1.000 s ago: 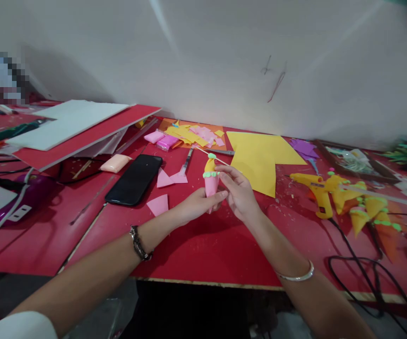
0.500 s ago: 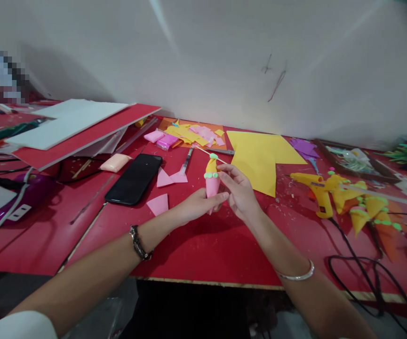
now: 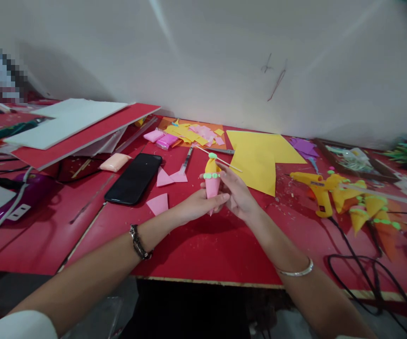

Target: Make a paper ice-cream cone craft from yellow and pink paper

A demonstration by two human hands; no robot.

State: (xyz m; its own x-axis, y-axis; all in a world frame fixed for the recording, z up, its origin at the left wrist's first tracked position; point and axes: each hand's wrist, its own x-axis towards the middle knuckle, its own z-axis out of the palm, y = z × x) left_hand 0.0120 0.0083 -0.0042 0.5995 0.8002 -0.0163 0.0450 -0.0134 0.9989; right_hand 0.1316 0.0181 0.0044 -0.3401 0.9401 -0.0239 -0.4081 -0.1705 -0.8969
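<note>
My left hand (image 3: 203, 203) is closed around a small craft ice cream cone (image 3: 212, 187), held upright above the table with its tip down. It has a pink cone, a ring of light green balls, a yellow swirl and a green ball on top. My right hand (image 3: 240, 195) meets the cone's right side near the green ring, its fingers bent and partly hidden behind the cone. Behind it a thin wooden stick (image 3: 233, 166) lies across the table and a yellow foam sheet (image 3: 254, 169). Pink cut pieces (image 3: 158, 204) lie to the left of my hands.
A black phone (image 3: 134, 179) and a peach clay packet (image 3: 115, 162) lie left on the red table (image 3: 206, 259). Stacked boards (image 3: 72, 122) stand beyond them. On the right are a yellow glue gun (image 3: 316, 190), its looping black cord (image 3: 355, 261) and several finished cones (image 3: 362, 214).
My right hand has shifted slightly lower, its fingers moving behind the cone from near the green ring. More of the wooden stick shows. My left hand keeps its hold.
</note>
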